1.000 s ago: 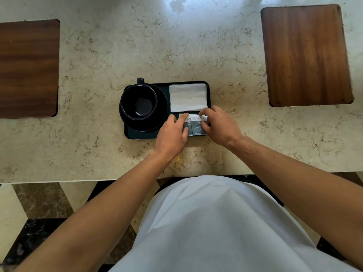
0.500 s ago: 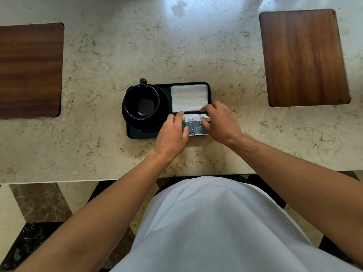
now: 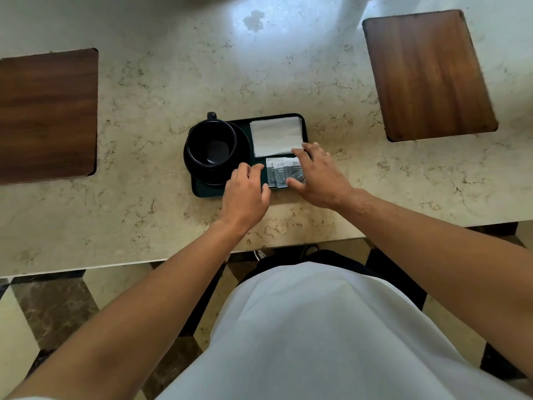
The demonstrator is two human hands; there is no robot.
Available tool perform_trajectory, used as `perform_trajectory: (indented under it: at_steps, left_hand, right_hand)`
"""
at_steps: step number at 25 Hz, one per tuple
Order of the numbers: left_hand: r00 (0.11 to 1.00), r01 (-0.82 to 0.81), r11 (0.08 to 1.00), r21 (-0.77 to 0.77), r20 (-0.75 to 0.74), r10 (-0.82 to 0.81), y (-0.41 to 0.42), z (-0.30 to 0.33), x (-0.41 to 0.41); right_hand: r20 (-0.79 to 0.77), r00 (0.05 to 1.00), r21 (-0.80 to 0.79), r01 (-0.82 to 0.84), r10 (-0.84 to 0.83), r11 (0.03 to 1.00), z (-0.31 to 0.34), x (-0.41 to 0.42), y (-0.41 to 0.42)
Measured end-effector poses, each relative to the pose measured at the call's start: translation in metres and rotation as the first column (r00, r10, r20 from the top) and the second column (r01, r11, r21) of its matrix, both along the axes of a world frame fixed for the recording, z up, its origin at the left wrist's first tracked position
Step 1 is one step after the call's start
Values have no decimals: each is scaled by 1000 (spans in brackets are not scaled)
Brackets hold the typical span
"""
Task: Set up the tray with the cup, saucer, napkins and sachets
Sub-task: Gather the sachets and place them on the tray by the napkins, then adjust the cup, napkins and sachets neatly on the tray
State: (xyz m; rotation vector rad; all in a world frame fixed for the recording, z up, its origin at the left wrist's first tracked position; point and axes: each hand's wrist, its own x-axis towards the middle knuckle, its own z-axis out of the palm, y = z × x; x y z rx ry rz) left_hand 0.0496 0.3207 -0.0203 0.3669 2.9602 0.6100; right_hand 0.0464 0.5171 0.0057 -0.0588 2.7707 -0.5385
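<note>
- Left hand [image 3: 245, 194] low over the near edge of the tray [image 3: 202, 192], fingers loosely curled and a bit apart, fingertips right at the left side of the sachets [image 3: 281, 173]. Gripping anything? Can't tell from here.
- Right hand [image 3: 318, 176] spread flat-ish over the right end of the sachets, thumb touching their near right corner, fingertips reaching up to the corner of the napkins [image 3: 276, 136]. Not pinching anything visible.
- Sachets: grey and white, fanned in an overlapping row, in the near right part of the tray, between the two hands. Printing too small to read.
- Napkins: white, folded square, far right part of the tray, just behind the sachets.
- Cup [image 3: 212, 142]: black, empty, upright on a black saucer [image 3: 245, 151], left part of the tray, handle pointing away. Saucer hanging slightly past the tray's left rim.
- Tray itself dark, rectangular, rounded corners, sitting mid-way across a beige marbled counter [image 3: 144, 111].
- Two brown wooden boards on the counter, well apart from the tray: left board [image 3: 46, 116], right board [image 3: 427, 76].
- White garment [image 3: 317, 336] filling the bottom of the view, patterned floor on the left.
</note>
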Motion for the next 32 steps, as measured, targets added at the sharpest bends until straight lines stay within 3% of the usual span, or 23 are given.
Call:
perform_trajectory:
  at_steps: [10, 20, 24, 29, 32]
  left_hand:
    - [991, -110, 982, -151, 52, 120, -15, 19, 25]
    - [963, -268, 963, -41, -19, 267, -55, 35, 22]
    - [948, -319, 947, 28, 2, 319, -86, 35, -1]
    - [965, -263, 955, 139, 51, 258, -108, 32, -37]
    - [979, -199, 965, 170, 83, 187, -114, 27, -49]
  right_hand:
    - [95, 990, 39, -110, 105, 993, 8, 17, 2]
    - [-1, 983, -64, -185, 185, 981, 25, 6, -29]
    - [-90, 992, -186, -103, 88, 977, 31, -21, -60]
    - [42, 992, -323, 130, -123, 937, 39, -64, -104]
    - [65, 986, -321, 169, -156, 932, 42, -84, -122]
